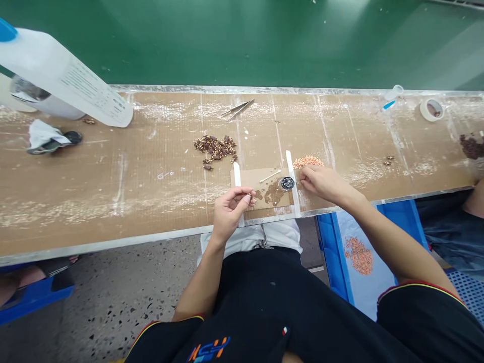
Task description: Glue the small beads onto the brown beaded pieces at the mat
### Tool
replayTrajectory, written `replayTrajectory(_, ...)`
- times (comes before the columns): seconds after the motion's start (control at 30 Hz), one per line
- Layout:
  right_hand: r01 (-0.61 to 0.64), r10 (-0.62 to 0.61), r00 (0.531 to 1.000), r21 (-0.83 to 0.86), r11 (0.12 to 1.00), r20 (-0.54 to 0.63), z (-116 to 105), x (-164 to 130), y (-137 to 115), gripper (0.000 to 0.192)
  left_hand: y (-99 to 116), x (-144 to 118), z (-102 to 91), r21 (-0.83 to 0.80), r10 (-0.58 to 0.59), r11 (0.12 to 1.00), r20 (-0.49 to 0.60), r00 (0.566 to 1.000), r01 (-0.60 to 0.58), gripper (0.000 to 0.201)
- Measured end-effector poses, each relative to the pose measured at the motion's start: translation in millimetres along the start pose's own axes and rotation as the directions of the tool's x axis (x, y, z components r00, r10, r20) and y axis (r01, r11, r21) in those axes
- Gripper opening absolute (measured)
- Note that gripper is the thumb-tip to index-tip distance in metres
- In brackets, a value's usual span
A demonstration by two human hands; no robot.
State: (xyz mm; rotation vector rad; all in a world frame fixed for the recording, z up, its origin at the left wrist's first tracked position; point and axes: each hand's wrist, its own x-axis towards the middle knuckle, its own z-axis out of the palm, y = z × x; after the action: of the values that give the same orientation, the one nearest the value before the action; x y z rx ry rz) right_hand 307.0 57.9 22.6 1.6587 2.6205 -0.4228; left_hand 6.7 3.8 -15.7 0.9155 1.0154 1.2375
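I am observing the left hand [228, 212] pinching a tiny piece [249, 195] over the cardboard pad [247, 177]. The right hand [323, 182] is bending its fingers beside the orange pieces [308, 161]; whether it is gripping any, I cannot tell. Between hands, a black dish [288, 183] and cotton swab [270, 176] are resting. Beyond, brown pieces [215, 147], then tweezers [238, 109], are lying.

Swab [270, 176] on cardboard piece [247, 179], bits heap [308, 161] right, tweezers [246, 105] behind, bottle [71, 75] far left.
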Motion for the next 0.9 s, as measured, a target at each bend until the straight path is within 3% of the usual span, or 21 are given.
replayTrajectory(0.3,0.04,-0.038,0.997,-0.025,0.999,0.066,-7,5,1,0.013,-1,0,-0.8,-0.041,-0.005,0.999,0.009,1.0,0.005,0.035)
replayTrajectory(0.57,0.04,-0.04,0.999,-0.005,0.999,-0.014,5,-8,6,0.015,-2,1,-3.6,-0.108,-0.055,0.993,0.018,0.998,0.057,0.038)
replayTrajectory(0.7,0.057,-0.05,0.996,0.082,0.995,-0.08,-11,-11,-1,0.016,-1,1,-2.4,-0.129,-0.064,0.989,0.023,0.998,0.067,0.038)
replayTrajectory(0.9,0.136,-0.1,0.971,0.16,0.978,-0.216,-30,-7,-30,0.014,1,1,-1.3,-0.137,-0.062,0.988,0.028,0.998,0.065,0.036)
